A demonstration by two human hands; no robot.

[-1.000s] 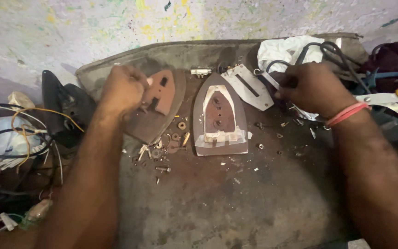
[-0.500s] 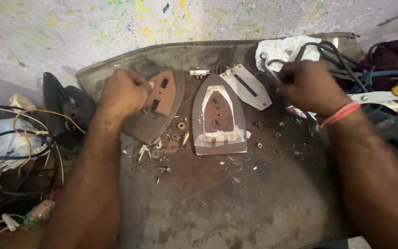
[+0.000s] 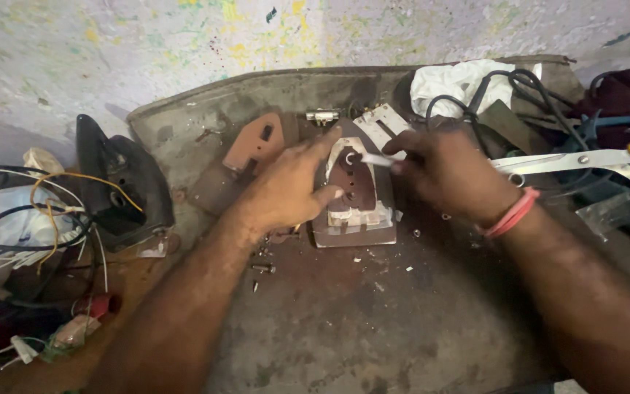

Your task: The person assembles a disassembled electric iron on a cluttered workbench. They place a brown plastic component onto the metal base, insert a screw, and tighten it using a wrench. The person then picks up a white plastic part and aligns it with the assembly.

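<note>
A dismantled iron soleplate (image 3: 355,211), metal with a dark brown inner part, lies on the worn board (image 3: 373,321). My left hand (image 3: 289,186) rests on its left side, fingers spread, steadying it. My right hand (image 3: 450,175) pinches a thin pale tool (image 3: 375,159) whose tip touches the top of the soleplate. A pink band circles my right wrist. A brown plate piece (image 3: 253,142) lies to the left behind my left hand. A perforated metal plate (image 3: 377,120) lies just behind the soleplate.
A black iron body (image 3: 118,186) stands at the left beside tangled wires (image 3: 30,219). Loose screws (image 3: 260,268) lie near the soleplate. Scissors with a yellow handle (image 3: 592,159), a white cloth (image 3: 453,84) and black cable (image 3: 504,91) sit at the right. A paint-flecked wall rises behind.
Both hands have moved in to the soleplate. My left hand left the brown plate and now presses the soleplate; my right hand came from the cables with the thin tool.
</note>
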